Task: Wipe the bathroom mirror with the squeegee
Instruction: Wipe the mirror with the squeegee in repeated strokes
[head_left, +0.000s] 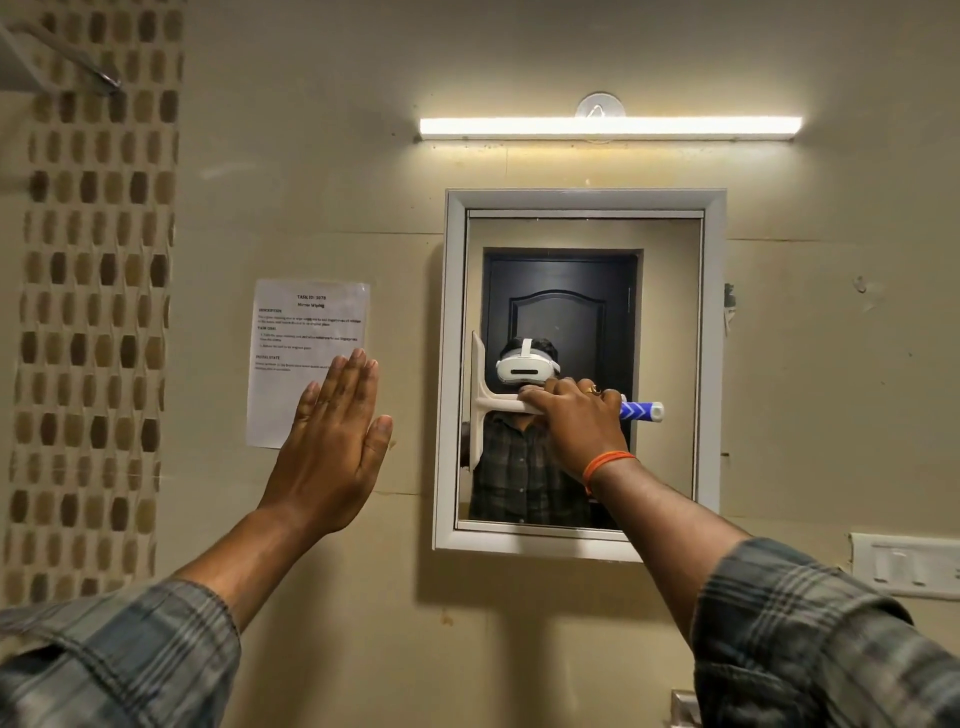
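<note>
Against the left edge of the mirror, the right hand grips the squeegee, blade upright on the glass; wiping seems underway. Next, probably a steady sideways pull. The left hand lies flat-fingered against the wall.

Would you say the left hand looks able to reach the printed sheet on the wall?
Probably yes: the left hand, open and flat, already overlaps the printed sheet, with nothing between them.
</note>
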